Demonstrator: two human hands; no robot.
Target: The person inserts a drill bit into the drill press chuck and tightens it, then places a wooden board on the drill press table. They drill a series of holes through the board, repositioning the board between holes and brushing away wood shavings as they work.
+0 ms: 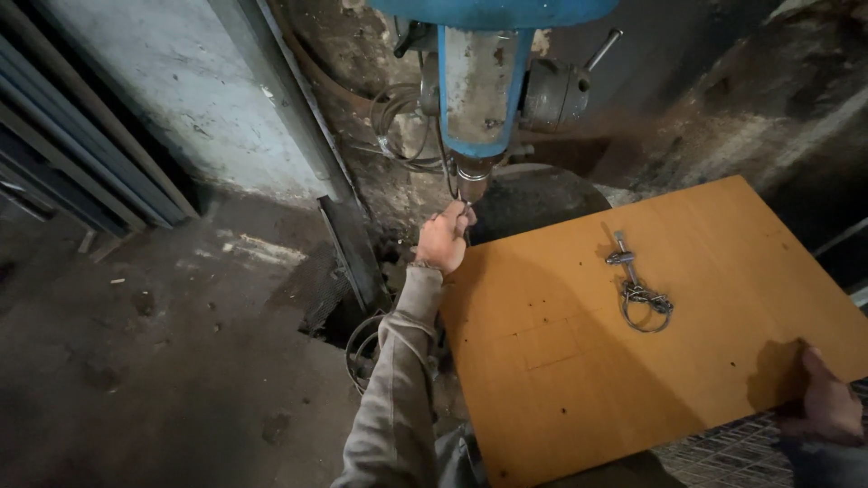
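Note:
My left hand [444,238] is raised to the lower end of a blue drill press [478,86], fingers closed around the thin drill bit [464,201] under its chuck. My right hand [827,407] grips the near right edge of a flat orange-brown wooden board [579,361] that lies under the machine. On the board rests a metal chuck key [624,256] tied to a loop of wire [645,303]. A few small holes dot the board's surface.
A dirty concrete floor [154,361] spreads to the left, with a dark pit and coiled cables [362,348] beside the machine's base. Metal shutters [63,154] and a pale wall stand at the back left. A wire mesh [741,456] lies under the board's near corner.

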